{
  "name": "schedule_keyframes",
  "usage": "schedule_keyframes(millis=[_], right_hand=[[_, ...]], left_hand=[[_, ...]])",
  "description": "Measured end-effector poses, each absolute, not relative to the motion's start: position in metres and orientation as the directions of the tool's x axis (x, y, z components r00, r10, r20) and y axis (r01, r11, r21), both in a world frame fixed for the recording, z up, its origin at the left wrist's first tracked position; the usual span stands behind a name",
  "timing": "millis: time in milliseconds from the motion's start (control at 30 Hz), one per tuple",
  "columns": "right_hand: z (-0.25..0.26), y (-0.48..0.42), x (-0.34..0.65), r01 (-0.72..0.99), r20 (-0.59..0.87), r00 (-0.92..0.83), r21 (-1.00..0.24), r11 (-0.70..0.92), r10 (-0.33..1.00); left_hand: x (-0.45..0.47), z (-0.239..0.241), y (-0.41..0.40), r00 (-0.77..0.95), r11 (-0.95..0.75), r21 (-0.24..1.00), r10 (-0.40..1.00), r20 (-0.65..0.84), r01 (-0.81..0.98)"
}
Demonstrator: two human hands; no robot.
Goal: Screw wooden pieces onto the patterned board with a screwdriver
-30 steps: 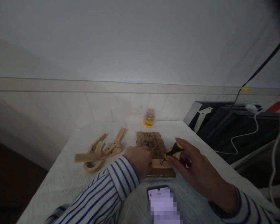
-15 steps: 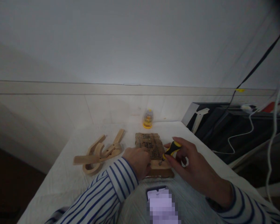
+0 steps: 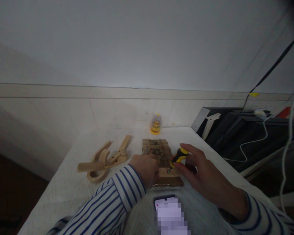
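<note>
My right hand (image 3: 198, 164) grips a yellow-and-black screwdriver (image 3: 180, 155) by its handle, fingers wrapped around it. The tool tilts down to the left, and its tip meets a small metal screw (image 3: 168, 171) in a pale wooden strip (image 3: 164, 173). Closed over the strip's left end is my left hand (image 3: 145, 168), pressing it down; its fingertips are hidden. Beneath the strip lies a piece of brown cardboard (image 3: 158, 150) with dark print. Left of my left hand sit joined wooden pieces (image 3: 105, 161), some curved and some straight.
A clear container with a yellow base (image 3: 155, 124) stands by the wall. A phone (image 3: 171, 213) with a lit screen lies at the near edge. Dark panels (image 3: 235, 133) and a white cable (image 3: 243, 143) are at the right, beside the white-covered table (image 3: 63, 182).
My right hand has turned slightly, and the screwdriver handle has shifted a little left and stands a bit steeper. My left hand keeps its place on the strip.
</note>
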State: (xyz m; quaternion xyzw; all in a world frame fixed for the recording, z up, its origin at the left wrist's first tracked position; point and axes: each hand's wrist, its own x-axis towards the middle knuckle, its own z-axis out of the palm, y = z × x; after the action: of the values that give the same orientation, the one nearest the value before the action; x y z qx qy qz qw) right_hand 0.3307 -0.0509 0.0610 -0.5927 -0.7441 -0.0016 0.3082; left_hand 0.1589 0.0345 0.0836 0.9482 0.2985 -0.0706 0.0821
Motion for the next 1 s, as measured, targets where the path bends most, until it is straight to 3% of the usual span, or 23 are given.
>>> schedule_keyframes(millis=[267, 733, 1000], right_hand=[[0.0601, -0.0493, 0.3268, 0.903, 0.505, -0.113, -0.307, 0.301, 0.856], [0.0543, -0.0471, 0.3218, 0.924, 0.540, -0.099, -0.263, 0.280, 0.836], [0.0555, -0.0468, 0.3267, 0.920, 0.538, -0.205, -0.179, 0.348, 0.818]], left_hand=[[0.1567, 0.0819, 0.0334, 0.817, -0.807, 0.128, 0.563, -0.125, 0.576], [0.1579, 0.0844, 0.0331, 0.817, -0.809, 0.126, 0.555, -0.154, 0.574], [0.1578, 0.0823, 0.0348, 0.819, -0.812, 0.119, 0.555, -0.147, 0.572]])
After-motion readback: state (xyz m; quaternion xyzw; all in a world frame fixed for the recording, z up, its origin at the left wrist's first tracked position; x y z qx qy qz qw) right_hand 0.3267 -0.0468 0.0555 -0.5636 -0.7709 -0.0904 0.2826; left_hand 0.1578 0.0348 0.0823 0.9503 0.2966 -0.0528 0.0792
